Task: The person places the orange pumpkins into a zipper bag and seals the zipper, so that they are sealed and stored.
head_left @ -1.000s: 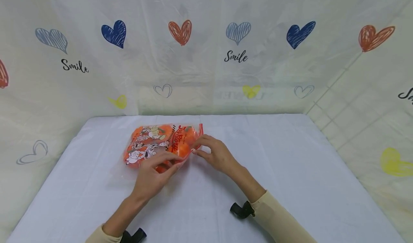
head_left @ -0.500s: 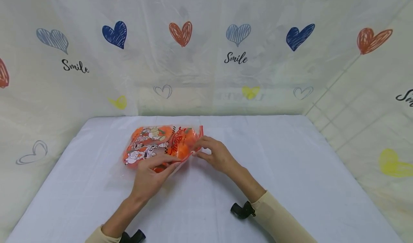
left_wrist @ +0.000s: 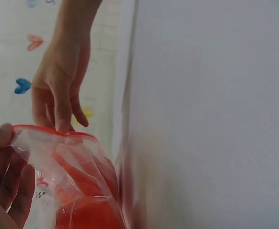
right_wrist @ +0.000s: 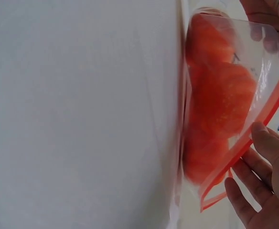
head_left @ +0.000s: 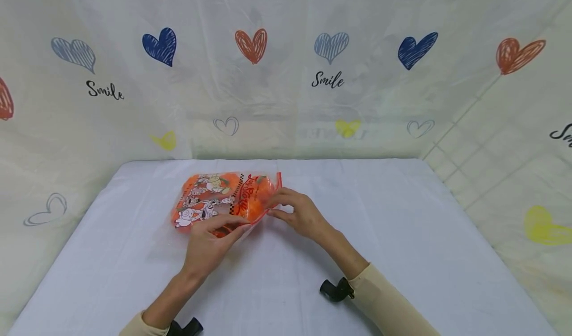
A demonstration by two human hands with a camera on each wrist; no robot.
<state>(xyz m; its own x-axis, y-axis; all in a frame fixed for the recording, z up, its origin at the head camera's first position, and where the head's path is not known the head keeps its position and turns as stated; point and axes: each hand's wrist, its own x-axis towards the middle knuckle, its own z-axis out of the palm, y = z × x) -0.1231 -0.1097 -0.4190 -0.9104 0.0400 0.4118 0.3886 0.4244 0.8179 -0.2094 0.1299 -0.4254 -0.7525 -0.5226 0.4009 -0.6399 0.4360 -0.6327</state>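
Note:
A clear zip bag [head_left: 210, 197] printed with cartoon figures and red lettering lies on the white-covered table. Several round orange fruits [right_wrist: 225, 95] fill it. Its red zip strip [right_wrist: 272, 102] runs along the right-hand edge. My left hand [head_left: 206, 246] pinches the near end of that strip between thumb and fingers. Further along the same edge, my right hand [head_left: 305, 218] pinches the strip, with the thumb [right_wrist: 268, 140] on one side and fingers on the other. Whether the zip is sealed cannot be made out.
White cloth [head_left: 380, 217] covers the table. Behind it hangs a pale sheet [head_left: 286, 93] printed with hearts and "Smile". A black wrist mount [head_left: 337, 290] sits at the right sleeve, and another [head_left: 185, 327] at the left.
The left thumb and finger have drawn slightly closer together at the bag's edge. The right hand has barely shifted along the strip. The bag stays in place.

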